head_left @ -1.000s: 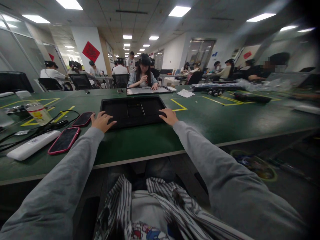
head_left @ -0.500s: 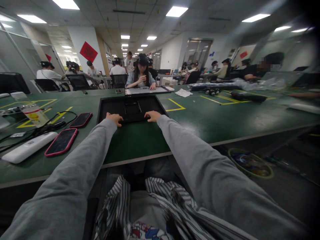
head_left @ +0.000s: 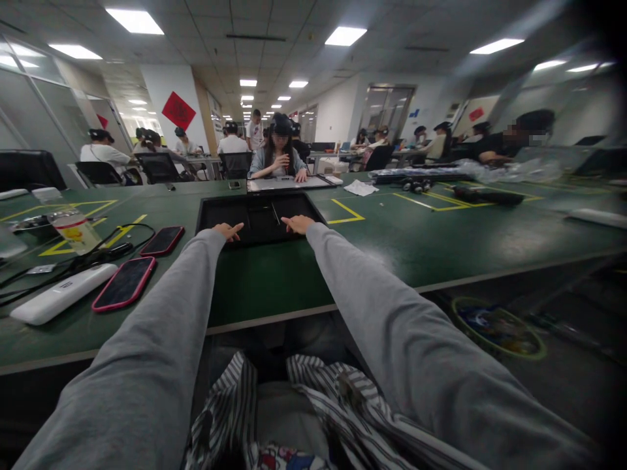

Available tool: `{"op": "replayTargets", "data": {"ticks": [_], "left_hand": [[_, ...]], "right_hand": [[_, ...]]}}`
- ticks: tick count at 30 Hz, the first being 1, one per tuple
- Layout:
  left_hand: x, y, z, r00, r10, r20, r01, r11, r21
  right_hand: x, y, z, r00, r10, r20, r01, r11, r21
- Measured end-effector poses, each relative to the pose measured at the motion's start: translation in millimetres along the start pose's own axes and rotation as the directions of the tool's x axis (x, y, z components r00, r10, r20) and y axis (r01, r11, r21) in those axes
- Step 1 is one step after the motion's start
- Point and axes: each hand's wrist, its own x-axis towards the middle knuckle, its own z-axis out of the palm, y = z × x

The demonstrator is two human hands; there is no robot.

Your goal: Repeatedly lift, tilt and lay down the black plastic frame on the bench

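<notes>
A shallow black rectangular tray (head_left: 211, 210) lies on the green table in front of me, with a thin light strip (head_left: 275, 213) inside it. My left hand (head_left: 228, 231) hovers at the near left part of the tray, one finger and the thumb stretched inward. Over the near right part, my right hand (head_left: 298, 224) points inward with its fingers stretched and apart. Neither hand visibly grips the rim, though I cannot tell whether the lower fingers touch it.
Left of the tray lie two phones, one pink-edged (head_left: 124, 284) and one dark-screened (head_left: 162, 241). Near them are a white power bank (head_left: 63, 294), a bottle (head_left: 76, 230) and black cables. Across the table a person (head_left: 279, 153) sits at a pale panel (head_left: 289, 183).
Both hands have eased off the tray's near rim, their fingers straightening and lifting. The view has tilted up slightly.
</notes>
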Motion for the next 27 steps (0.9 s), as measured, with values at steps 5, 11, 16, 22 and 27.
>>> {"op": "replayTargets", "data": {"ticks": [5, 11, 16, 22, 27], "left_hand": [[-8, -29, -25.2, 0.966, -0.1, -0.24, 0.114, 0.993, 0.044], [-27, -76, -10.5, 0.782, -0.235, -0.578, 0.428, 0.876, 0.224], [-38, -91, 9.5, 0.808, -0.185, -0.559, 0.344, 0.919, 0.191], [-58, -75, -22.1, 0.724, -0.081, -0.685, 0.214, 0.97, 0.112], [-87, -57, -63.6, 0.377, -0.048, -0.925, 0.086, 0.996, -0.016]], "right_hand": [[3, 9, -31, 0.997, 0.009, -0.072, 0.0, 0.993, 0.122], [-27, 57, -24, 0.855, 0.187, -0.484, -0.281, 0.951, -0.128], [-46, 94, 2, 0.874, 0.335, -0.353, -0.386, 0.919, -0.085], [-36, 85, -18, 0.899, 0.172, -0.403, -0.264, 0.947, -0.185], [-39, 70, -59, 0.605, 0.041, -0.795, -0.232, 0.964, -0.127]]}}
